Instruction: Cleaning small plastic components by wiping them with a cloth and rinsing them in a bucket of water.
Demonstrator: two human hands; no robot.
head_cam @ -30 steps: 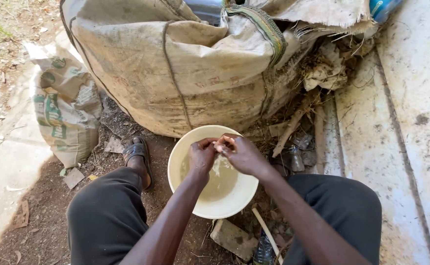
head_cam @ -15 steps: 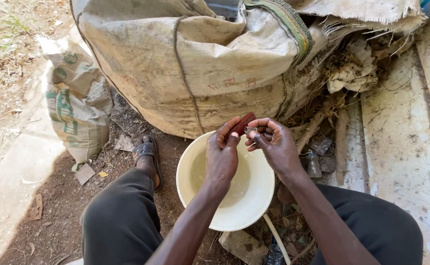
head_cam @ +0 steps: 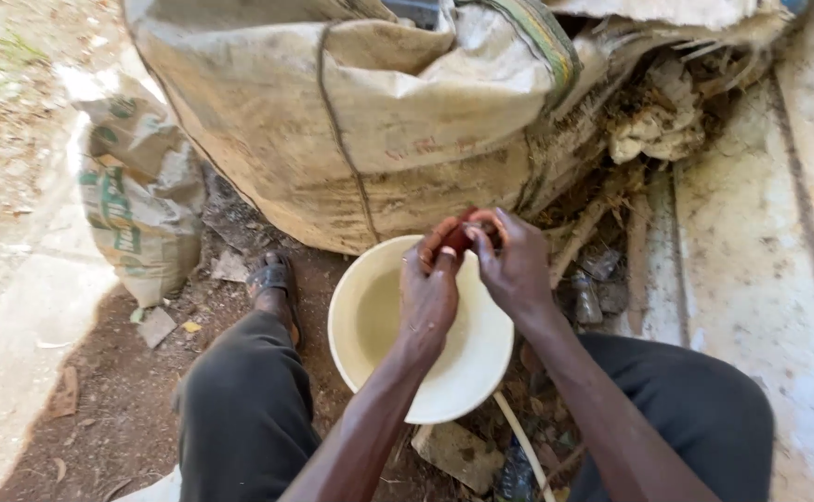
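A cream plastic bucket (head_cam: 370,321) stands on the dirt between my knees. Both hands meet over its far rim. My left hand (head_cam: 430,288) and my right hand (head_cam: 514,265) pinch a small reddish-brown object (head_cam: 456,239) between their fingertips. Most of that object is hidden by my fingers. The inside of the bucket looks pale, and I cannot tell what lies in it.
A large dirty woven sack (head_cam: 361,112) stands right behind the bucket. A smaller printed sack (head_cam: 133,191) lies at the left. My sandalled foot (head_cam: 275,279) rests beside the bucket. Dry husks and debris (head_cam: 653,130) pile up at the right against a concrete slab (head_cam: 760,242).
My hands have risen from inside the bucket to its far rim, and the reddish object now shows between my fingers. The camera has shifted a little.
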